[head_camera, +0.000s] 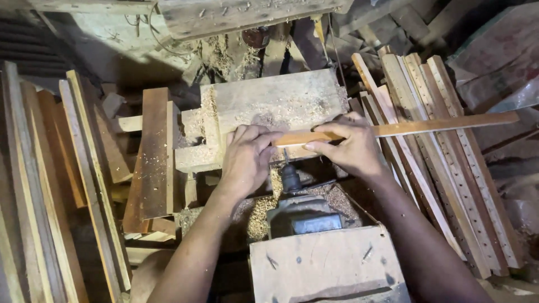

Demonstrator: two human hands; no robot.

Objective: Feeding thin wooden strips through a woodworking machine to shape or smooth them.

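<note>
A long thin wooden slat (438,124) lies across a sawdust-covered wooden work block (281,101), its far end sticking out to the right. My left hand (245,159) presses down on the slat's near end. My right hand (348,146) grips the slat just to the right of it. Below the slat, between my hands, a dark drill chuck (290,177) with a thin bit points up toward the slat. The chuck belongs to a grey motor (303,216) fixed behind a wooden box (325,264).
A stack of drilled slats with rows of holes (449,168) leans at the right. Plain planks (67,185) stand in a pile at the left. A brown board (152,151) lies beside the block. Sawdust (261,210) covers the area around the motor.
</note>
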